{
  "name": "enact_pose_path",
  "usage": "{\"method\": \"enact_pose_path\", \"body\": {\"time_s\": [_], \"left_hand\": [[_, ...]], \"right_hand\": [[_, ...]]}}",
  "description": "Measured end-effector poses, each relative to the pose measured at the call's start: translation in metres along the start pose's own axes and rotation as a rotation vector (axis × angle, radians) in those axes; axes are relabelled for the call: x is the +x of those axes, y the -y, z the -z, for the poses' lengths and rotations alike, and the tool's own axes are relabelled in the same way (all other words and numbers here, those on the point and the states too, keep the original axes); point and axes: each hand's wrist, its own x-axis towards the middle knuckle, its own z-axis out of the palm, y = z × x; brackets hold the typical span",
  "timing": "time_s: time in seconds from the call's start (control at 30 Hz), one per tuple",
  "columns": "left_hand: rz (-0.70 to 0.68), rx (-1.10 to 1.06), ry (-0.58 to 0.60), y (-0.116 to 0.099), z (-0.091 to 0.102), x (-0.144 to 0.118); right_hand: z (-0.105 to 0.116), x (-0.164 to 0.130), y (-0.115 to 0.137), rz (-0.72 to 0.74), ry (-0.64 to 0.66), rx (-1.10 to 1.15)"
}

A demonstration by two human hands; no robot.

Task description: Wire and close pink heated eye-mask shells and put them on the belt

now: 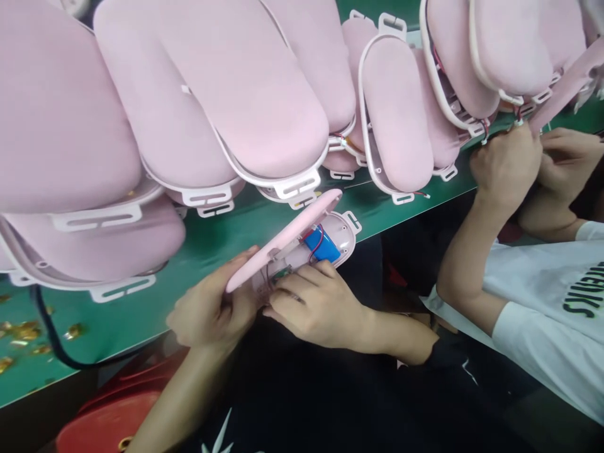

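Low in the middle, a pink oval casing (278, 244) is parted like a clamshell at the table's edge. Its lower shell (346, 234) has a slotted strap loop and carries a blue battery pack (325, 245) with red and black wires. My left hand (214, 305) is closed around the near end of the casing, its thumb side against the lid. My right hand (321, 305) reaches inside near a small green circuit board (282, 274). Its fingers are bent together, and what they pinch is hidden.
Several pink casings (264, 94) lie stacked across the green table (136, 314). Gold-coloured bits (23, 332) and a black cable (51, 330) are at left, above a red seat (108, 415). At right, a co-worker's hands (512, 157) hold another pink piece.
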Motion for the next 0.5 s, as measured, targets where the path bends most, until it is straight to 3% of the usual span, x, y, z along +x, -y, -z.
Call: {"method": "enact_pose_path", "body": {"time_s": [0.13,0.27,0.37,0.5], "left_hand": [[-0.005,0.004,-0.043,-0.01,-0.005,0.01],[-0.037,-0.043,-0.103,-0.01,-0.006,0.013],[-0.041,-0.108,-0.105,-0.007,-0.006,0.013],[-0.068,-0.185,-0.128,-0.005,-0.007,0.012]], "right_hand": [[-0.006,0.001,0.006,-0.085,0.025,0.138],[0.004,0.004,0.006,-0.164,-0.035,0.313],[0.02,0.005,0.0,-0.216,-0.043,0.206],[0.037,0.006,-0.013,-0.243,0.043,-0.053]]}}
